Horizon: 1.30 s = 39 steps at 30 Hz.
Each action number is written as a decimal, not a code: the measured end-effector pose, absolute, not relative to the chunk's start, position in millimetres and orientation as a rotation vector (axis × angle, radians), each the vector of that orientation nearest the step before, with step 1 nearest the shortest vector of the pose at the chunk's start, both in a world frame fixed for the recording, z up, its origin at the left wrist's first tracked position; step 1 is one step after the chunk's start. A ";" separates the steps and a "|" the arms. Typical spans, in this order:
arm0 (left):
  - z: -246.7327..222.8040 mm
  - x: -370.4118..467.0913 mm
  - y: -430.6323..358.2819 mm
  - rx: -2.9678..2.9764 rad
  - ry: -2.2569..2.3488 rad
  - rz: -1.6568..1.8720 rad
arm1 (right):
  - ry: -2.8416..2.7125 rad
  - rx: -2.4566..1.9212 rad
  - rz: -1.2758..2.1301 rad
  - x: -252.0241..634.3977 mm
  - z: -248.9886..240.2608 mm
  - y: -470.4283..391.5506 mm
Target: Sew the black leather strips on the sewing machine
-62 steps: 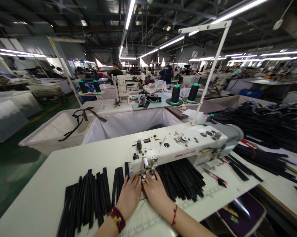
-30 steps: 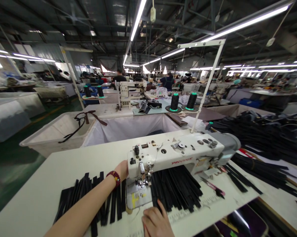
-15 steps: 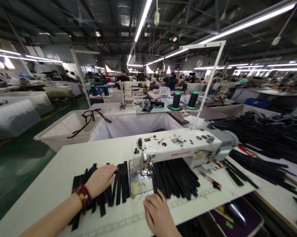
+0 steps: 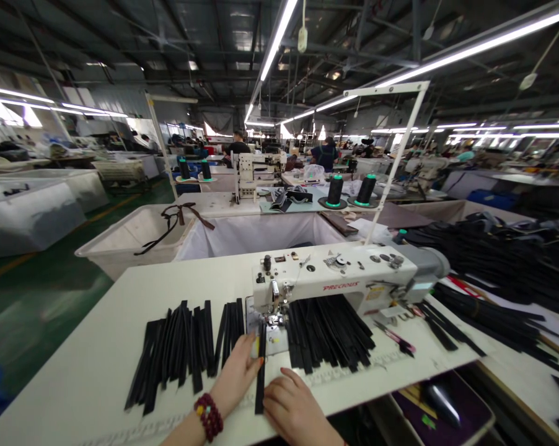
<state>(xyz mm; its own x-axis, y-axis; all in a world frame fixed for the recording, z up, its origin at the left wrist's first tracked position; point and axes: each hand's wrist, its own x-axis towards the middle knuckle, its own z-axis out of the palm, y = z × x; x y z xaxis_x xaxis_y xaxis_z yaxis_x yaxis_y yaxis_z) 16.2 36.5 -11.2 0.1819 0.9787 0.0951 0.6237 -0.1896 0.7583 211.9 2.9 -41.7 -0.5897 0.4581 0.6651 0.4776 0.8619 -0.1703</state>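
My left hand (image 4: 237,370), with a dark red bead bracelet at the wrist, pinches a narrow black strip (image 4: 260,385) in front of the needle area of a white sewing machine (image 4: 330,279). The strip's far end lies on the metal needle plate (image 4: 277,342), close to the presser foot. My right hand (image 4: 292,402) rests on the table just right of the strip's near end, fingers bent and a little apart; whether its fingertips touch the strip is hard to tell. Left of the machine lies a row of black strips (image 4: 180,347). More strips (image 4: 328,334) spread out under the machine arm.
Pink-handled snips (image 4: 395,338) lie right of the machine. A ruler scale runs along the table's front edge. Thread cones (image 4: 335,191) and a pale cloth-lined bin (image 4: 256,235) stand behind. Dark pieces (image 4: 497,257) are heaped at right. Other people are farther back.
My left hand has moved from the left row of strips to the needle plate, bringing one black strip with it. My right hand has shifted slightly; the view has turned a little left.
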 end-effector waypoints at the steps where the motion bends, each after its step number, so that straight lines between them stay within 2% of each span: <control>1: -8.4 11.9 36.9 2.061 1.520 0.789 | -2.275 -0.677 -0.006 211.4 -41.8 3.5; 6: -5.3 -3.4 49.6 2.712 1.441 0.459 | -2.351 -0.764 0.171 214.8 -33.4 5.5; 11: -20.9 -9.2 70.0 2.780 1.361 0.277 | -2.551 -0.896 0.340 221.0 -19.9 7.5; 15: -25.2 -10.4 66.1 2.761 1.342 0.304 | -2.597 -0.887 0.348 222.1 -23.8 10.9; 24: -18.2 -9.0 54.7 2.726 1.324 0.281 | -2.479 -0.663 -0.039 213.8 -56.7 20.6; 39: -37.1 0.3 58.7 2.727 1.435 0.385 | -2.499 -0.875 0.121 215.6 -46.7 16.3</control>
